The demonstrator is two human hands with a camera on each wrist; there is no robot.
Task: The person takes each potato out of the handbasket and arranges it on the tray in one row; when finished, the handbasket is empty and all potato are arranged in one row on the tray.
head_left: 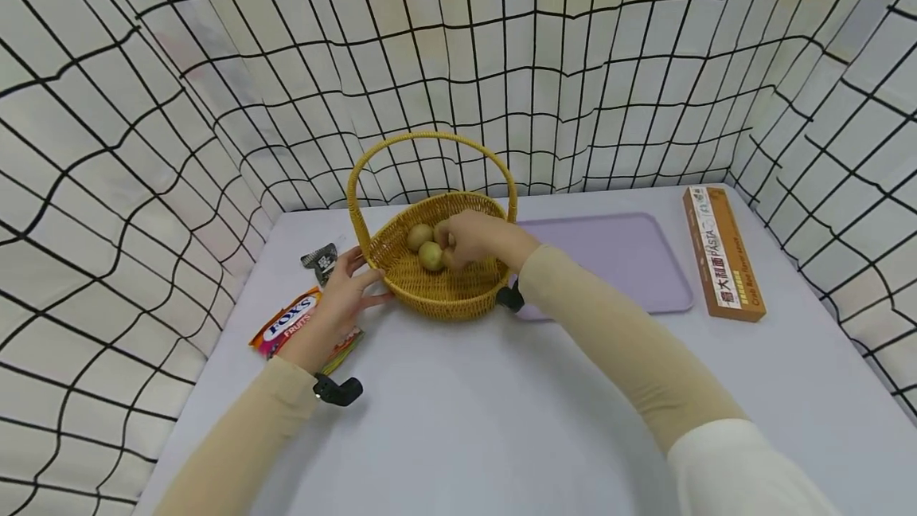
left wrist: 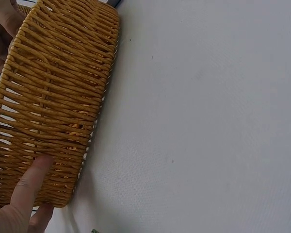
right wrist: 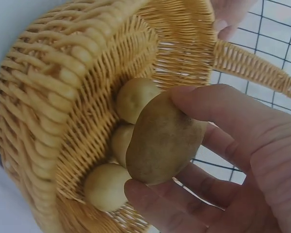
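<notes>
Right hand [right wrist: 233, 160] grip clamped on dusty brown oval potato [right wrist: 162, 138]; left hand [head_left: 342, 293] fingers relaxed against basket [head_left: 430, 297]

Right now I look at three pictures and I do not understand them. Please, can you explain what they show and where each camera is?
No machine here: a person works with two bare hands. The wide picture comes from a camera on the head; the two close ones come from cameras on the wrists. On the table stands a wicker basket with potatoes inside. The right hand reaches into it and holds a potato in its fingers. The left hand rests against the basket's outer wall. Nearby lie a lilac tray, a pasta box, a candy bag and a small dark packet.
</notes>
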